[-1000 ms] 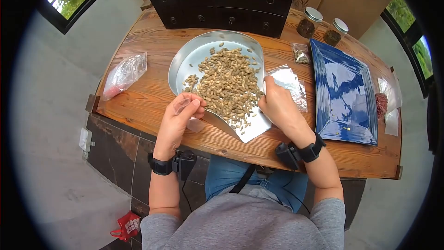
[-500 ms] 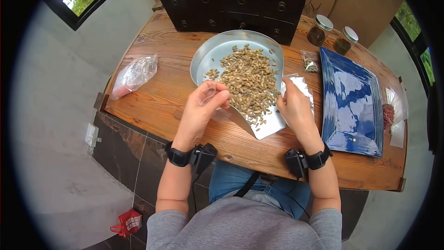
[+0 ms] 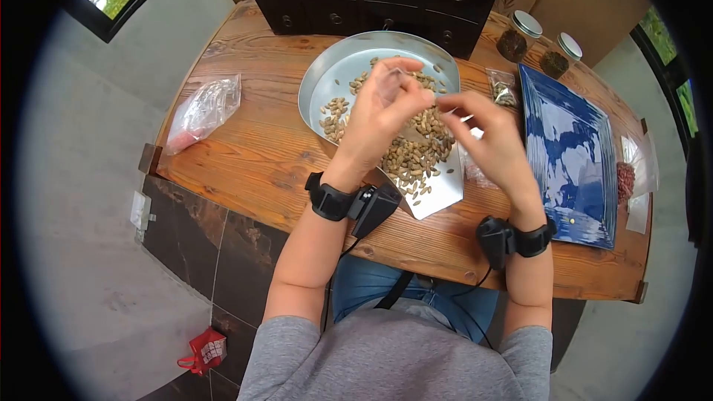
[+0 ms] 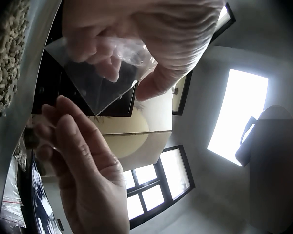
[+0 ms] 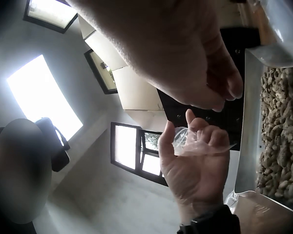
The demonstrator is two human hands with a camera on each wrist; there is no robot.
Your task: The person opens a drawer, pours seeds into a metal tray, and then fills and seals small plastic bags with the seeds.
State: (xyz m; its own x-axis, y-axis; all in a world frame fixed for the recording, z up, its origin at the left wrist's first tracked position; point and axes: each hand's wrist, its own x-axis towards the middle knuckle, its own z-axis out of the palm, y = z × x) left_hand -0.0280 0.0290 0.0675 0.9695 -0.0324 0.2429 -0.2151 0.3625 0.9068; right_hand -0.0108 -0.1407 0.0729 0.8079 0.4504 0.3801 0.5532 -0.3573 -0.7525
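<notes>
on the table [image 3: 275, 104] before you sits the pan [image 3: 323, 93], pods [image 3: 416, 160] in it. over it is your left hand [image 3: 377, 113], a pouch [image 4: 88, 80] in its fingers; your right hand [image 3: 494, 141] is just to the right. behind the pan stands the cabinet [image 3: 364, 4]. left of the pan lies a bag [image 3: 206, 115]; right, the tray [image 3: 568, 148], with two jars [image 3: 516, 38] behind and beans [image 3: 626, 180] to its right.

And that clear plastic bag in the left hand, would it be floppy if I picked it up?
Probably floppy: the clear plastic bag looks thin and crumpled in the left hand. It's likely very light, as the dark cabinet shows through it. It might be slippery too, because the plastic looks smooth and shiny.
</notes>
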